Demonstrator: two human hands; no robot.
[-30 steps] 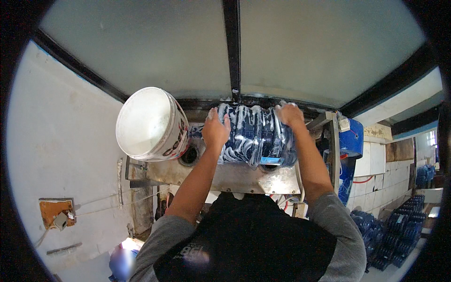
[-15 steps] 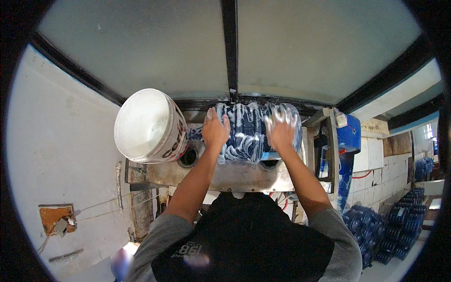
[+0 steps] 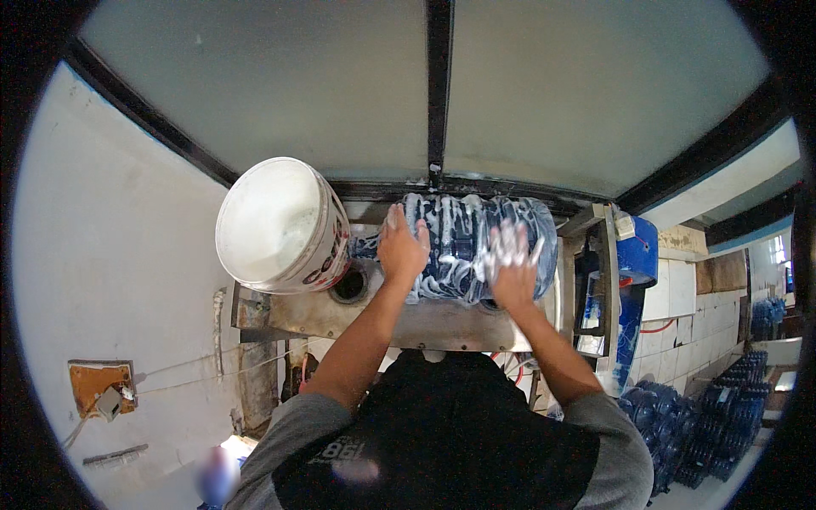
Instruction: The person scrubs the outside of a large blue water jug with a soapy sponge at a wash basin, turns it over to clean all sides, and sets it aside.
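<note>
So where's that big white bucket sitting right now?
In the head view the white bucket sits on the metal washing stand, left of the soapy blue water jug and just beyond the person's left hand.

- Upper garment: short-sleeved shirt, black across chest and shoulders, occupying the 6 o'clock sector of the view.
- Sleeves: grey, contrasting with the black body; they end above the elbow at 7 and 5 o'clock.
- Marking: pale printed lettering on the black panel near the left shoulder, blurred, not legible.
- Forearms: bare, no watch, band or glove seen.
- Left hand (image 3: 402, 249): bare, no rings visible.
- Right hand (image 3: 512, 263): bare, coated with white soap foam over fingers and back.
</note>
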